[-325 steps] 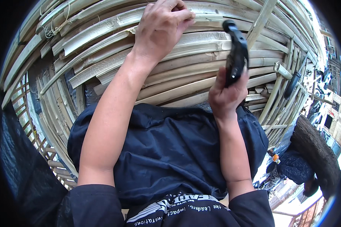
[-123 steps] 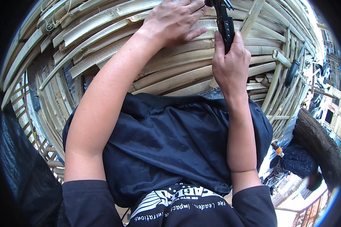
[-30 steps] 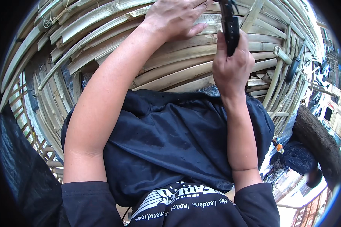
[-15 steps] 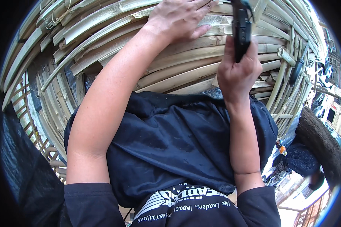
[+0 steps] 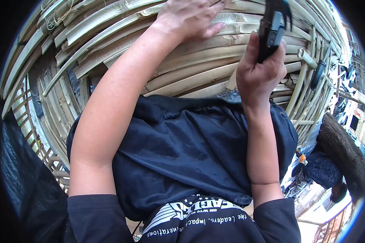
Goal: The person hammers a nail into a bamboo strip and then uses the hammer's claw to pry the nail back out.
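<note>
My left hand lies over the pale split-bamboo strips at the top of the view. Its thumb stands apart and its fingers stretch to the right, partly cut off by the upper edge. Upright in my right hand is a black-handled tool with a grey panel on its side. The fingers and thumb wrap round its lower end. Its far end is blurred and runs out of view, so its kind is unclear. The tool is above the bamboo, to the right of my left hand.
Dark cloth covers my lap below the bamboo. A second black-handled tool is among the strips at right. Beyond it are a thick log and a person in dark clothes. Dark sheeting hangs at left beside a bamboo lattice.
My right hand has shifted slightly right and up, and the tool in it has tilted to the right. My left hand has slid slightly left, still over the bamboo.
</note>
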A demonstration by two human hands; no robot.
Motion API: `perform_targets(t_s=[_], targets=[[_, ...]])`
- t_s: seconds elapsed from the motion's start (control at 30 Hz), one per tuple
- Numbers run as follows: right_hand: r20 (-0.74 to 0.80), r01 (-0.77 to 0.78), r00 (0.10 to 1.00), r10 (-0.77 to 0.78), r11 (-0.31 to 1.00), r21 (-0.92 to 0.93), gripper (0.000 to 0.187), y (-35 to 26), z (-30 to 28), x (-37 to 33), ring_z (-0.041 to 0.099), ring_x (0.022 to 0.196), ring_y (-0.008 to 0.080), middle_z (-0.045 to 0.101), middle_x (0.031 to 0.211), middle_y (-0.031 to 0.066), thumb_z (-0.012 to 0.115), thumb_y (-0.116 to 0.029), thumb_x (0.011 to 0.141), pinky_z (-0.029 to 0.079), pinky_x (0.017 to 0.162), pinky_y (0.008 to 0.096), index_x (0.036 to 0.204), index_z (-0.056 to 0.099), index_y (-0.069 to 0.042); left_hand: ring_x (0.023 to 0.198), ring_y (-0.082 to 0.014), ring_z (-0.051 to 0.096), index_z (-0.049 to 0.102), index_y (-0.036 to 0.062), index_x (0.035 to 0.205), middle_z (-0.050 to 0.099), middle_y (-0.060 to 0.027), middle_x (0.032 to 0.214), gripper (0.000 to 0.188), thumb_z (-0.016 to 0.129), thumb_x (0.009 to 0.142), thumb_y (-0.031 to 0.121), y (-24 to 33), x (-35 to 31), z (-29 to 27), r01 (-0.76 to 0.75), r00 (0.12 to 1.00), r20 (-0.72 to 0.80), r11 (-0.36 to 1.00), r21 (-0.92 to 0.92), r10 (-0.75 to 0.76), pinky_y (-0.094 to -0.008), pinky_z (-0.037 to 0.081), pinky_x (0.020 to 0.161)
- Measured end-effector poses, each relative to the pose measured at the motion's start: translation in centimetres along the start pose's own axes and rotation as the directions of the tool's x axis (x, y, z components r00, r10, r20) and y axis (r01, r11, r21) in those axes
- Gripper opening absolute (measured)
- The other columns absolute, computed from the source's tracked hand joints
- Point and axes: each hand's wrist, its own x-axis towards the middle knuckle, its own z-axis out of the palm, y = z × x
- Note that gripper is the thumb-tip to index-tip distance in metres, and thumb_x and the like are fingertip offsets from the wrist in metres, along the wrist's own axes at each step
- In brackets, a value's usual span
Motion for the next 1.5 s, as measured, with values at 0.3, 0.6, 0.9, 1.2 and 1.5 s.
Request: perform_targets(t_s=[0.3, 0.6, 0.9, 1.2, 1.5], targets=[[-0.003, 0.079, 0.997, -0.080, 0.992, -0.102, 0.030, -0.3, 0.2, 0.2, 0.072, 0.071, 0.0362, 0.069, 0.082, 0.0156, 0.070, -0.015, 0.098, 0.055, 0.060, 0.0409, 0.122, 0.057, -0.002, 0.148, -0.0268, 0.041, 0.057, 0.0036, 0.143, 0.051, -0.0155, 0.152, 0.070, 0.062, 0.091, 0.050, -0.1, 0.0, -0.6, 0.030, 0.999, 0.012, 0.998, -0.054, -0.030, -0.0609, 0.013, 0.127], [0.137, -0.238, 0.964, 0.227, 0.969, 0.072, 0.025, 1.1, 0.6, 2.0, 0.065, 0.057, 0.0302, 0.065, 0.069, 0.0157, 0.068, -0.023, 0.101, 0.049, 0.057, 0.0396, 0.103, 0.061, 0.000, 0.148, -0.0246, 0.040, 0.057, 0.0032, 0.144, 0.050, -0.0128, 0.154, 0.070, 0.061, 0.092, 0.051, -0.2, 0.1, -0.4, 0.000, 1.000, 0.010, 1.000, 0.008, 0.000, -0.0600, 0.016, 0.126], [0.291, -0.407, 0.885, 0.363, 0.907, 0.106, 0.028, 2.0, 0.4, 2.4, 0.061, 0.056, 0.0206, 0.064, 0.065, 0.0142, 0.067, -0.025, 0.101, 0.049, 0.058, 0.0382, 0.099, 0.064, 0.004, 0.153, -0.0229, 0.033, 0.051, 0.0067, 0.150, 0.044, -0.0101, 0.161, 0.071, 0.043, 0.100, 0.057, -0.3, 0.3, 0.3, -0.008, 0.998, 0.056, 0.992, 0.128, 0.001, -0.0593, 0.010, 0.128], [0.317, -0.357, 0.891, 0.326, 0.933, 0.046, 0.026, 0.9, 0.2, 2.6, 0.068, 0.066, 0.0377, 0.067, 0.072, 0.0201, 0.066, -0.024, 0.100, 0.051, 0.064, 0.0430, 0.101, 0.064, 0.002, 0.154, -0.0241, 0.032, 0.050, 0.0081, 0.151, 0.039, -0.0101, 0.164, 0.070, 0.038, 0.102, 0.058, -0.1, 0.5, -0.2, -0.009, 0.990, 0.138, 0.986, 0.165, -0.014, -0.0597, 0.012, 0.128], [0.318, -0.337, 0.900, 0.296, 0.938, 0.079, 0.024, 0.7, 0.5, 2.0, 0.069, 0.069, 0.0405, 0.067, 0.073, 0.0209, 0.066, -0.021, 0.100, 0.051, 0.064, 0.0432, 0.101, 0.063, 0.003, 0.153, -0.0254, 0.034, 0.057, 0.0077, 0.144, 0.042, -0.0116, 0.162, 0.067, 0.045, 0.099, 0.056, -0.3, 0.4, 0.1, -0.016, 0.998, 0.067, 0.993, 0.116, 0.009, -0.0617, 0.013, 0.127]])
